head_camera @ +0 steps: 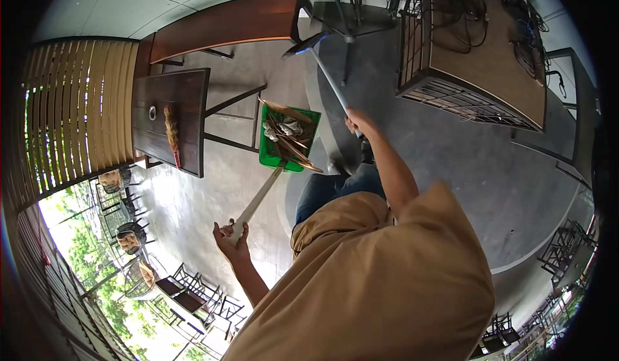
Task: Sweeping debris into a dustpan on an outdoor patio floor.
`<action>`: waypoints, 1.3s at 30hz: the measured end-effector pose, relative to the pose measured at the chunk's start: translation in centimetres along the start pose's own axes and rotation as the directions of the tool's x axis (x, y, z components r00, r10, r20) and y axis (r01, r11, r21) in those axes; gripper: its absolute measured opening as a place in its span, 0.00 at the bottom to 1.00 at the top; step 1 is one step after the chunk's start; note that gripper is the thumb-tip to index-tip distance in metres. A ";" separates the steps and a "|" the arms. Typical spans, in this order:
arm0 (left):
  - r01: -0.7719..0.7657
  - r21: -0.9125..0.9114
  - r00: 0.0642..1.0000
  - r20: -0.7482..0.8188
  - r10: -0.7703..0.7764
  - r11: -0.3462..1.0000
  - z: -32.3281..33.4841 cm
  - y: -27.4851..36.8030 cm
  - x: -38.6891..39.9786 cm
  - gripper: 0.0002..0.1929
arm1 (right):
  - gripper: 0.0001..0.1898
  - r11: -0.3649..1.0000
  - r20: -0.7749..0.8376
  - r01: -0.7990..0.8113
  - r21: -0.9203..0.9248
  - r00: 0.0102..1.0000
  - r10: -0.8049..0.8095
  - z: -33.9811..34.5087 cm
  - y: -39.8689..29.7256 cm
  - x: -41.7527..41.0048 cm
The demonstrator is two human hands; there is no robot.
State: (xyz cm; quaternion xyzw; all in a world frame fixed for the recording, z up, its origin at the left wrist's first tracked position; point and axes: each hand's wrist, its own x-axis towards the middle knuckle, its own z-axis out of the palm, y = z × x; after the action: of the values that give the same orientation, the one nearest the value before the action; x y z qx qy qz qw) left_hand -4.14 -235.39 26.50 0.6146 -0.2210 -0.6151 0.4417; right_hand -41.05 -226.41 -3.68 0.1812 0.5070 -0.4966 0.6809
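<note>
My left hand (234, 240) grips the pale handle of a green long-handled dustpan (267, 154). Dry brown leaves (290, 143) and crumpled whitish scraps (289, 127) fill the pan, and some leaves stick out past its rim. In my right hand (360, 120) is the light-blue stick of a push broom (331, 78). The broom's dark head with a blue edge (305, 45) points away from me, near the end of a long wooden table. It cannot be told whether its bristles touch the floor.
A dark wooden table (169, 119) at left bears a feather-like brush (171, 131). Beyond stands a long reddish-brown table (227, 20). Black tripod legs (348, 37) spread near the broom head. A metal-framed cabinet (483, 70) with tangled cables (464, 17) stands at right. Chairs (130, 237) line the far left.
</note>
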 end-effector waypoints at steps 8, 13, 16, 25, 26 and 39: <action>0.076 0.003 0.997 0.011 -0.076 0.997 1.9 3.1 5.9 0.18 | 0.27 0.955 -0.076 0.206 -0.212 0.971 -0.226 0.3 2.4 9.5; 0.111 0.081 0.990 0.078 -0.118 0.990 3.2 4.4 11.1 0.19 | 0.28 0.820 -0.195 0.097 -0.565 0.949 -0.247 -2.0 13.3 3.6; 0.108 0.123 0.988 0.101 -0.121 0.987 3.6 5.1 13.5 0.19 | 0.27 0.941 -0.467 -0.066 -0.333 0.878 -0.104 -1.1 17.2 -5.9; -0.016 0.273 0.951 0.300 -0.069 0.962 8.2 3.6 16.9 0.18 | 0.27 0.839 -0.558 -0.443 -0.316 0.802 0.214 -6.1 23.8 -19.9; -0.015 0.250 0.949 0.308 -0.065 0.968 8.5 3.5 16.7 0.18 | 0.27 0.839 -0.564 -0.445 -0.315 0.798 0.212 -6.2 24.5 -21.2; 0.056 0.070 0.937 0.340 -0.076 0.996 9.9 2.1 12.7 0.19 | 0.29 0.625 -0.600 -0.254 -0.738 0.670 -0.436 -9.2 37.3 -32.4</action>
State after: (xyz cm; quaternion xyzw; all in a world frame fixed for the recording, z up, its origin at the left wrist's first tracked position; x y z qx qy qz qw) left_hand -11.09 -249.46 22.56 0.5185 -0.2918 -0.7200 0.3571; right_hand -13.45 -187.04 11.07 0.0250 0.9062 -0.1487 0.3951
